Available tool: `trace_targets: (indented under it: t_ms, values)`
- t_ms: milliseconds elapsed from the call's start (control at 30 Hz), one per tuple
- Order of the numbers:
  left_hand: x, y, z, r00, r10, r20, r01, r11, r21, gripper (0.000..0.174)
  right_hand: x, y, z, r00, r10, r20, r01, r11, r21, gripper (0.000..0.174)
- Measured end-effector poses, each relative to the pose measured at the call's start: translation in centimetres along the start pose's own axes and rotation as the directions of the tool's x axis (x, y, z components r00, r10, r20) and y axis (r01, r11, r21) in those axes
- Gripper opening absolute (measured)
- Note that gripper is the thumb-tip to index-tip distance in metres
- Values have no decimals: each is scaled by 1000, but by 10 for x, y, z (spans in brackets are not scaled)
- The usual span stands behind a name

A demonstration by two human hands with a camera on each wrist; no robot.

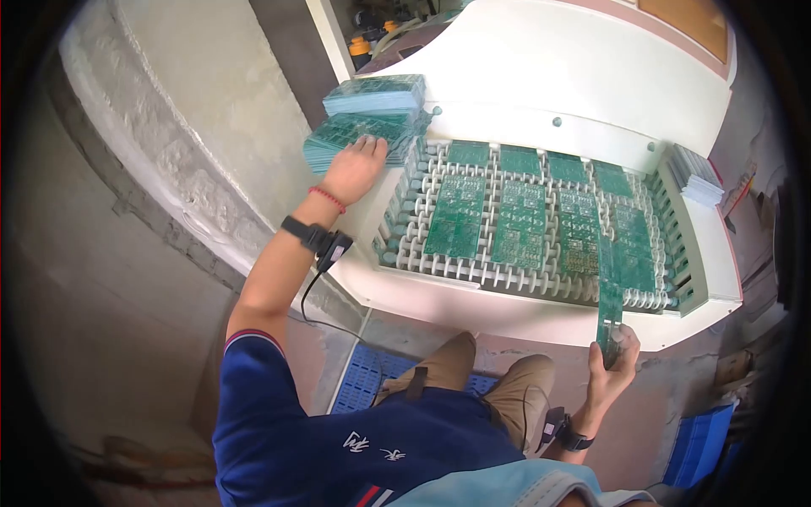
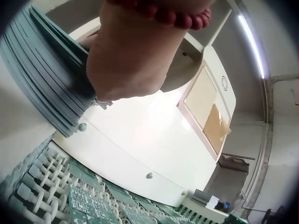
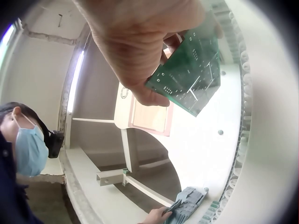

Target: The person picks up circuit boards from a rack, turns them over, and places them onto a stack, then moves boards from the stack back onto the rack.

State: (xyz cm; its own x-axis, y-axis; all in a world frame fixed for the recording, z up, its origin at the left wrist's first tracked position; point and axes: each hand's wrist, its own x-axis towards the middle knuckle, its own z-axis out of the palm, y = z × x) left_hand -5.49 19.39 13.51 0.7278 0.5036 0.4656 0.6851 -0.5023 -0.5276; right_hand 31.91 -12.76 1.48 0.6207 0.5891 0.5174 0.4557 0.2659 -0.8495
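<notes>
My left hand (image 1: 355, 169) rests on the front stack of green circuit boards (image 1: 325, 152) at the machine's left corner; its fingertips lie on the top board. In the left wrist view the fingers are mostly hidden behind the hand (image 2: 133, 60), beside the stack's layered edges (image 2: 44, 70). My right hand (image 1: 617, 359) pinches the near end of a green board (image 1: 608, 296), tilted over the roller bed's front right edge. The right wrist view shows thumb and fingers of this hand (image 3: 145, 51) gripping the board (image 3: 191, 70). Two rows of boards (image 1: 519, 224) lie on the rollers.
Behind the front stack stands another board stack (image 1: 376, 93). The white machine cover (image 1: 541, 68) rises behind the roller bed (image 1: 524, 277). A pale stack of thin sheets (image 1: 697, 177) sits on the right ledge. A blue slatted mat (image 1: 363, 380) lies on the floor.
</notes>
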Motion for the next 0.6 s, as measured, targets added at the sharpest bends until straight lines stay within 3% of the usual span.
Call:
trace_targets:
  t_ms: [33, 100, 133, 167, 200, 233, 267, 300, 333, 367, 400, 433, 467, 533, 600]
  values:
    - [-9, 1, -4, 1000, 0, 13, 0, 1000, 3, 35, 0, -1, 3, 1000, -3, 16, 4, 1000, -30, 34]
    - [-24, 3, -14, 982, -186, 30, 187, 947, -259, 49, 1, -1, 11, 999, -9, 36, 9, 1000, 0, 34]
    - [-30, 8, -16, 981, -191, 32, 193, 947, -258, 49, 2, 0, 13, 999, -22, 44, 21, 1000, 23, 34]
    - [-33, 13, -18, 904, -424, -44, 367, 826, -428, 51, 3, -1, 15, 999, -24, 47, 23, 999, 22, 34]
    - [-33, 16, -18, 768, -636, -74, 478, 646, -595, 54, 3, -2, 16, 998, -18, 54, 15, 999, 48, 35]
    - [-32, 12, -18, 769, -635, -77, 474, 646, -598, 54, 3, -3, 17, 998, -12, 58, 7, 997, 72, 35]
    - [-32, 4, -18, 568, -771, 287, 484, 31, -875, 57, 2, -3, 18, 998, -13, 54, 9, 998, 68, 35]
    - [-30, -2, -16, 417, -614, 671, 298, -605, -739, 60, 2, -2, 18, 998, -32, 51, 30, 998, 49, 35]
    - [-25, -5, -10, 416, -610, 674, 296, -610, -735, 60, 2, -2, 17, 997, -53, 52, 52, 998, 27, 35]
    - [-19, -7, -1, 328, -464, 823, 100, -849, -519, 60, 1, -3, 17, 997, -55, 57, 54, 998, 19, 35]
    - [-16, -5, 3, 287, -264, 921, -123, -963, -238, 59, 0, -3, 17, 997, -47, 61, 45, 998, 35, 34]
    - [-15, -3, 4, 463, -262, 847, -47, -961, -272, 47, -1, -3, 16, 997, -41, 59, 38, 998, 53, 34]
    - [-12, 2, 5, 474, -253, 844, -44, -963, -265, 47, -2, -2, 14, 998, -43, 48, 41, 998, 44, 34]
    - [1, 12, 4, 524, -436, 731, -153, -893, -422, 36, -4, -2, 10, 999, -23, 50, 19, 998, 66, 34]
    - [7, 15, 7, 527, -436, 730, -198, -898, -394, 35, -6, -5, 3, 999, -13, 29, 11, 998, 63, 33]
